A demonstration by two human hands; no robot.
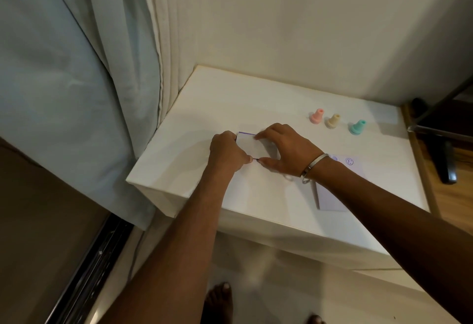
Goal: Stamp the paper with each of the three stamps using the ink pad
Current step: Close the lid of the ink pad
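Both my hands grip a flat white ink pad case (252, 147) with a purple edge, resting on the white table (268, 203). My left hand (226, 152) clasps its left side; my right hand (284, 148) pinches its top and bottom right corners. Whether the lid is open is not clear. A pale lilac paper (332, 195) lies to the right, partly under my right forearm, with a round purple stamp mark (349, 161) near its far end. Standing in a row beyond are a pink stamp (317, 116), a beige stamp (332, 120) and a teal stamp (357, 127).
A curtain (76, 80) hangs at the table's left side and a wall stands behind it. A dark object (445, 162) lies on the wooden floor to the right. Bare feet (220, 303) show below the table's front edge.
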